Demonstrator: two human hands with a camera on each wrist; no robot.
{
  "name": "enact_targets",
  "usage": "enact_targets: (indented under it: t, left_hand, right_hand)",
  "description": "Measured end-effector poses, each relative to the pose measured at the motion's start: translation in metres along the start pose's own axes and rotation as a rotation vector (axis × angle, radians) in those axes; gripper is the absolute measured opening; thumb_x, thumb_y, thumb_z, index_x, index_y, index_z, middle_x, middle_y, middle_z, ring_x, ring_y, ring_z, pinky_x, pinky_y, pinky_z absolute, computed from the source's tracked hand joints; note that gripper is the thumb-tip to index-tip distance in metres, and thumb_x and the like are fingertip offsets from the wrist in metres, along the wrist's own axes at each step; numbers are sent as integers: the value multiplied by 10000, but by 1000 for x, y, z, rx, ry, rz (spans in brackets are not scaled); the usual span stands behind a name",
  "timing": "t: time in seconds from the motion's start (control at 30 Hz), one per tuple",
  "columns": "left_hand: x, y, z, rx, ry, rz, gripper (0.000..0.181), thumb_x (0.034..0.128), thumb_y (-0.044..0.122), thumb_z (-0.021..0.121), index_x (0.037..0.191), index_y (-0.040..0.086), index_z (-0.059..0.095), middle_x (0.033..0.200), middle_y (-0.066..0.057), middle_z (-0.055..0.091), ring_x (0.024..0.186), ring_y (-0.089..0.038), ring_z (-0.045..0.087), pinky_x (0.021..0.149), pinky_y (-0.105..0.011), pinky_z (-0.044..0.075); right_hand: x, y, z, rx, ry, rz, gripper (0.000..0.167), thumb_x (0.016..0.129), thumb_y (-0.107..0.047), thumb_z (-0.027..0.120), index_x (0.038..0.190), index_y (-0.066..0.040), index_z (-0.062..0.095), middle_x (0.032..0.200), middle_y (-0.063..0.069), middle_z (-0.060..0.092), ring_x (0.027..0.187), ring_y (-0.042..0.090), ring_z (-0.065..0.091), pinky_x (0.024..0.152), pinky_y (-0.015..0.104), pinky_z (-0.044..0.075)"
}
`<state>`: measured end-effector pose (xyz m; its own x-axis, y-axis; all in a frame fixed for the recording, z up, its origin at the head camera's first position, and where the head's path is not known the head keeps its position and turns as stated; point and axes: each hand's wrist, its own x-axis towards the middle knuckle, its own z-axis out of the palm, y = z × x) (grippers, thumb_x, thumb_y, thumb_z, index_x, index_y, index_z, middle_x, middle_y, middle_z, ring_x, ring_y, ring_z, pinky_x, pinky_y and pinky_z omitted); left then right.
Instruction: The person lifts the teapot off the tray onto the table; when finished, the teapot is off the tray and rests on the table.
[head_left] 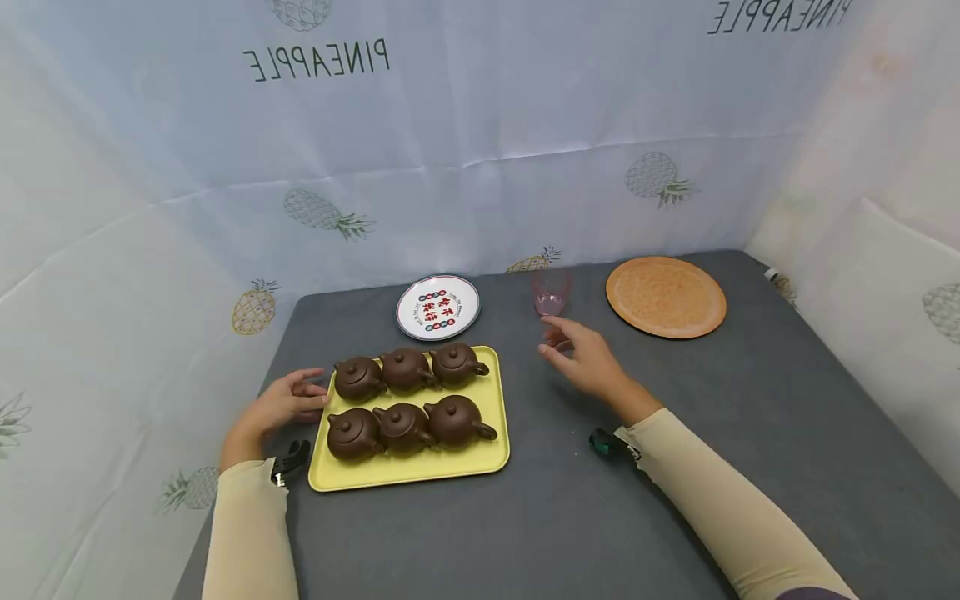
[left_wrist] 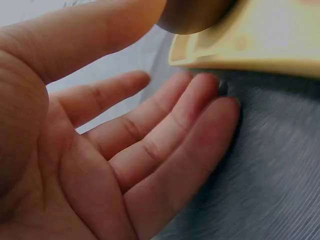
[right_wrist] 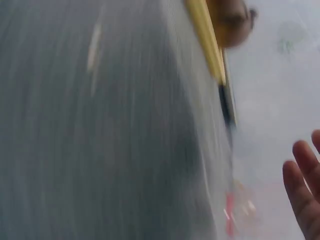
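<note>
Several brown teapots (head_left: 454, 421) stand in two rows on a yellow tray (head_left: 420, 477). My left hand (head_left: 277, 408) is at the tray's left edge, fingers loosely bent; whether they touch the rim is unclear. In the left wrist view that hand (left_wrist: 135, 150) has an empty palm, beside the tray corner (left_wrist: 250, 60) and below a dark teapot (left_wrist: 192, 15). My right hand (head_left: 588, 358) is right of the tray, fingers extended, just in front of a clear pinkish cup (head_left: 551, 302). The blurred right wrist view shows its fingertips (right_wrist: 302, 185) holding nothing.
A white plate (head_left: 438, 307) with red and blue print lies behind the tray. An orange-brown round board (head_left: 666, 297) lies at the back right of the grey table (head_left: 555, 533). A pineapple-print curtain (head_left: 480, 108) hangs behind.
</note>
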<state>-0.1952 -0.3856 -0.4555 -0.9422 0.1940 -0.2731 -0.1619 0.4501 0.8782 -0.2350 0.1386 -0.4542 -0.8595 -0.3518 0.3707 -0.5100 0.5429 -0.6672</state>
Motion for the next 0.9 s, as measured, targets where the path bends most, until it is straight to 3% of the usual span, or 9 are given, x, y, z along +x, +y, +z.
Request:
enact_targets:
  t: [0.13,0.23,0.37,0.63,0.9]
  left_hand:
    - [0,-9,4,10,36,-3,706,904,94,702,1452,-89,296,1015,-139,616,843,-158,641,758,-323,538]
    - [-3,-14,6,28,53,0,699,872,103,733,1427,-80,351,1001,-127,608,831,-154,622,740,-293,525]
    - [-5,-21,6,14,53,15,689,851,82,744,1420,-63,383,1034,-151,590,832,-142,605,727,-273,512]
    - [2,-33,10,-36,29,84,699,842,53,750,1421,-80,381,1073,-195,554,849,-121,609,726,-264,511]
    - [10,-27,5,-24,57,87,689,833,38,748,1411,-89,395,1045,-170,578,824,-120,611,715,-256,507]
  right_hand:
    - [8,-8,26,364,-112,116,433,979,-227,619,1359,-39,529,1077,100,636,931,231,647,778,392,532]
    - [13,-13,44,495,-220,159,436,984,-191,610,1344,38,518,1082,138,628,906,263,660,742,384,545]
    - [22,-17,63,541,-303,184,428,987,-185,604,1332,55,523,1084,136,624,870,268,663,692,376,551]
    - [32,-20,77,555,-364,247,345,978,-153,611,1292,-14,568,1035,103,620,783,262,667,627,382,547]
    - [45,-18,86,522,-383,226,242,975,-210,623,1149,-42,630,966,94,626,702,234,673,532,363,521]
